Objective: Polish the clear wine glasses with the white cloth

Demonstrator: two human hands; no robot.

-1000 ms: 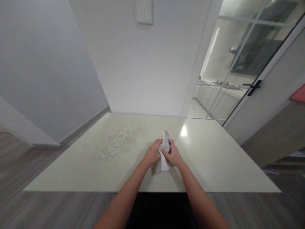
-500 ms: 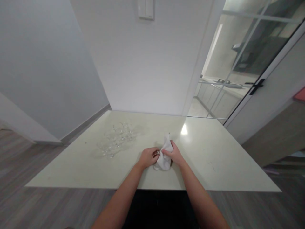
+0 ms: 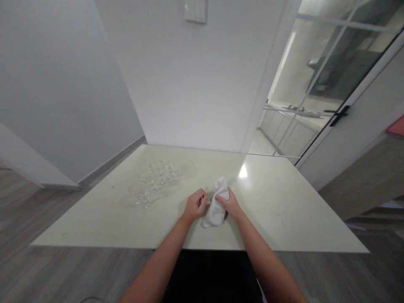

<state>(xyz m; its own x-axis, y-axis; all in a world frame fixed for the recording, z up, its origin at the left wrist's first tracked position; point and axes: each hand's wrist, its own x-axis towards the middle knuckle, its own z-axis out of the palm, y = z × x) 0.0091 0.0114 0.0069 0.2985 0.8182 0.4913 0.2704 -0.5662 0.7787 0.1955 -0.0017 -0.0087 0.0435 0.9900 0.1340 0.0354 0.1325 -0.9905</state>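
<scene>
Here, the fingers of the left hand curl shut around a small clear glass. Only a sliver of it shows between the two hands, so I cannot tell how it is tilted. The right hand has its fingers closed on a white cloth, bunched against the glass, with one end puffed up above the knuckles and the other trailing down to the table. Both hands sit low over the table's near middle, touching or nearly touching it.

The glass looks light, thin-walled and fragile, and probably slick where bare skin meets it. I judge the safest hold to be around the body with the whole curl of the fingers, not by the rim, and with a mild squeeze. The cloth is soft and limp. It takes any shape, adds grip and can be gathered anywhere.

To the left and farther back, well apart from the hands, stands a cluster of more clear glasses, close together and hard to count. Beyond the table is a plain white wall with a switch high up, and at right a glazed door with a dark handle.
</scene>
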